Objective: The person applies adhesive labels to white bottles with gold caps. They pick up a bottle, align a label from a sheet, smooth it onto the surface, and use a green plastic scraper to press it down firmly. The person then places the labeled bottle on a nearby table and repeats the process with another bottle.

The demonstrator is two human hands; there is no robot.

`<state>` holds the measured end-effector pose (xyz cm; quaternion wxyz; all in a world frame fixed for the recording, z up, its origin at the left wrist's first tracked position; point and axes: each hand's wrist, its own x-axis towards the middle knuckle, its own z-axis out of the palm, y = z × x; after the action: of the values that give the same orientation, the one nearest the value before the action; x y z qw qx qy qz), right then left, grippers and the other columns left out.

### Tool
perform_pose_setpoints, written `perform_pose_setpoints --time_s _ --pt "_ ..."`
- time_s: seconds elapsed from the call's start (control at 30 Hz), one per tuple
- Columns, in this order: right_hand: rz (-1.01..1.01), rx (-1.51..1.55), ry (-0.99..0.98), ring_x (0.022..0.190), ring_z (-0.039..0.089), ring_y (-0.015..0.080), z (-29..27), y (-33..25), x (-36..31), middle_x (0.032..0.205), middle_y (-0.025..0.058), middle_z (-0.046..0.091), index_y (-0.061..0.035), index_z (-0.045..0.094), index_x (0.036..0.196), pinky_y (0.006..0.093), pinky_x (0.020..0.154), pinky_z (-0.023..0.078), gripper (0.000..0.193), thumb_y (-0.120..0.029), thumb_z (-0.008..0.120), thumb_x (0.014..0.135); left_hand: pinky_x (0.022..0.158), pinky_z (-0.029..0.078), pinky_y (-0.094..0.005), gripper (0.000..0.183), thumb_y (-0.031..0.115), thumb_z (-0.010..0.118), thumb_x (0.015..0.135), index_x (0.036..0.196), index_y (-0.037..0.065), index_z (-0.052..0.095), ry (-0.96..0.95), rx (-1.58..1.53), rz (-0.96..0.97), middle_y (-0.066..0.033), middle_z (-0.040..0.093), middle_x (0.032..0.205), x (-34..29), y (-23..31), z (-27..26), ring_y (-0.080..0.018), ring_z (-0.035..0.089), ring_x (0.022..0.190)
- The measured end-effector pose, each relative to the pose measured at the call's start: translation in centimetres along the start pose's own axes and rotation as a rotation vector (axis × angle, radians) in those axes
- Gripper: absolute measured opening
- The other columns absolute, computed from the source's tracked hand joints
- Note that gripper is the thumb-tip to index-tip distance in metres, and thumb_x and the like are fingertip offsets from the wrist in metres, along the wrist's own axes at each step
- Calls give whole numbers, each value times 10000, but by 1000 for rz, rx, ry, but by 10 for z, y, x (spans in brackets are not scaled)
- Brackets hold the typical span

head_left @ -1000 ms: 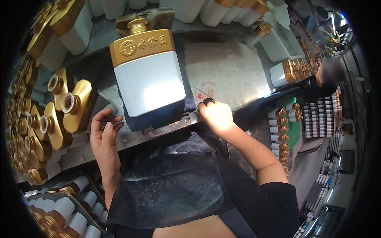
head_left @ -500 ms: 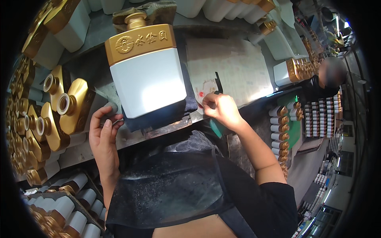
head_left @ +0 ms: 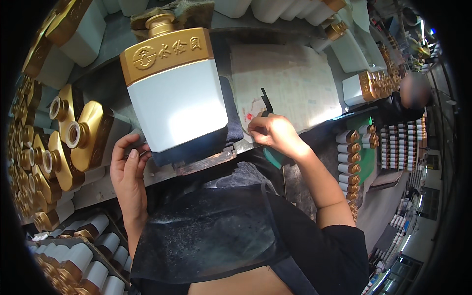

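Note:
A large white bottle (head_left: 177, 105) with a gold shoulder and neck lies slanted before me, its neck on a support. My left hand (head_left: 130, 162) is beside its lower left corner, fingers curled around a small grey, rounded lump (head_left: 138, 133), mostly hidden. To the bottle's right, my right hand (head_left: 278, 135) is closed in a pinch at the near edge of a pale sheet (head_left: 290, 83). A thin black strip-like tool (head_left: 266, 100) sticks out from its fingers, and their tips hide what else they pinch. Close by is a small whitish piece with a red spot (head_left: 250, 116).
Gold-topped bottles (head_left: 88, 135) crowd the left side, with more in a crate (head_left: 93, 250) at lower left. White bottles (head_left: 280, 12) line the back. On the right stand further rows (head_left: 348, 157), and another person (head_left: 410, 96) is at the far right.
The bottle and worktop sit slightly further left in view. My right hand and the black tool have shifted slightly, and the hand's fingers remain pinched. My left hand has barely moved.

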<state>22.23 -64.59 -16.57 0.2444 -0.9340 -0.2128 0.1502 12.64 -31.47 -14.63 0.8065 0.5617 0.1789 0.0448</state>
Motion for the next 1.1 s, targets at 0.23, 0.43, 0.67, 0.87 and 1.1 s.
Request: perform_pose_setpoints --time_s 0.23,0.43,0.67,0.87,1.1 --pt "-28 -12 57 692 645 265 5 -2 -1 757 116 654 -38 652 865 345 687 517 140 -133 652 761 916 474 -274 274 126 526 972 1222 16 536 7 29 -17 -59 593 1110 3 -1 0 -121 592 1018" --pt "220 -6 573 680 606 158 -46 48 -11 723 96 621 1 618 838 297 678 498 101 -58 629 757 922 472 -275 272 119 518 973 1225 20 533 18 24 -23 -53 593 1114 3 2 0 -111 590 1015" --pt "765 -951 685 766 677 335 -161 186 -83 849 155 683 -55 614 953 442 711 535 208 -222 659 837 897 454 -249 283 151 548 965 1228 46 536 24 33 -34 -34 594 1092 9 -7 -8 -102 576 987" --pt "466 -664 368 837 672 372 -91 83 25 840 176 684 -6 591 1152 451 751 533 641 -544 675 814 909 459 -277 289 171 544 970 1222 30 530 100 108 22 -46 575 1093 7 2 -2 -116 568 994" --pt "670 -715 484 815 680 376 -146 133 -3 854 177 688 -113 690 950 464 722 545 187 -220 593 831 952 448 -308 277 155 538 985 1224 18 519 90 73 70 -76 555 1152 4 2 -7 -157 564 1008"
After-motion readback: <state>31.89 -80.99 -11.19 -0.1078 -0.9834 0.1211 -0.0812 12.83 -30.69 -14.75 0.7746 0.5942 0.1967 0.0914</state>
